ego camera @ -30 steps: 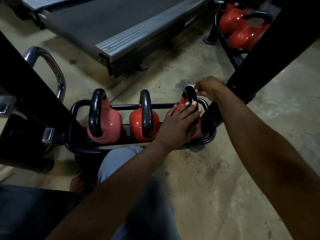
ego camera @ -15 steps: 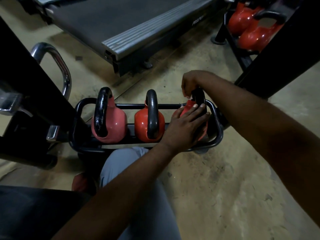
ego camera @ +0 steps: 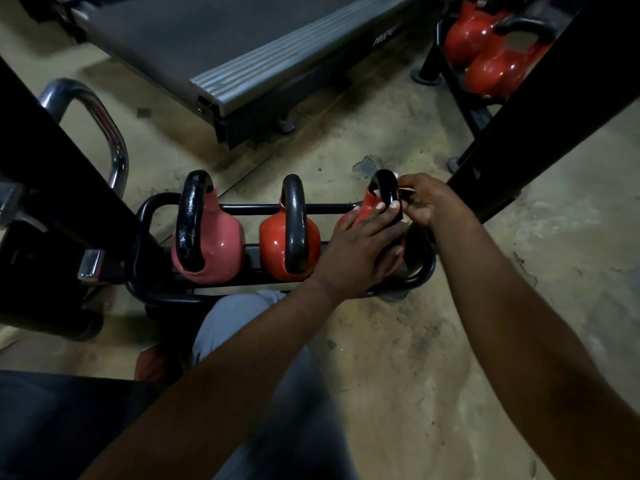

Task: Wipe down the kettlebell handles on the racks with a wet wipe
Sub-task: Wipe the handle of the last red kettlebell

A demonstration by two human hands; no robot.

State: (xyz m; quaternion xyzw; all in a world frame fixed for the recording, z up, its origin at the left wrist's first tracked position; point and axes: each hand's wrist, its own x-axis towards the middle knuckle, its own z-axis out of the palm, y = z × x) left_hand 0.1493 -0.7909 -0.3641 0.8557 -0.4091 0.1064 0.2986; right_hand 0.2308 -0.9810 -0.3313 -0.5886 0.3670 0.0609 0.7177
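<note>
- The right hand (ego camera: 423,199) has left the far top of the handle (ego camera: 383,187), where it was half a second ago. It now lies against the handle's right side, lower down.
- Its fingers are curled and pinch a white wipe (ego camera: 396,175) onto the handle. Only a small corner of the wipe shows above the knuckles.
- The left hand (ego camera: 360,252) has stayed put, its fingers nearly straight and laid flat over the red body of the right kettlebell (ego camera: 367,206). It presses on the body and grips nothing.
- That kettlebell sits at the right end of the rack (ego camera: 424,273), last in a row of three.
- The middle kettlebell (ego camera: 273,244) is glossy orange-red, and the left kettlebell (ego camera: 221,244) is a duller pinkish red.
- Both are round-bodied, with thick black loop handles standing upright. The left one's handle looks mottled.
- The rack is black round tubing, bent into rounded corners.
- Beyond the rack's far edge the floor (ego camera: 398,341) is stained, pitted concrete.
- A treadmill (ego camera: 242,46) stands there, with a dark belt and a ribbed grey end strip.
- Past the rack's left end curves a shiny chrome bar (ego camera: 104,123).
</note>
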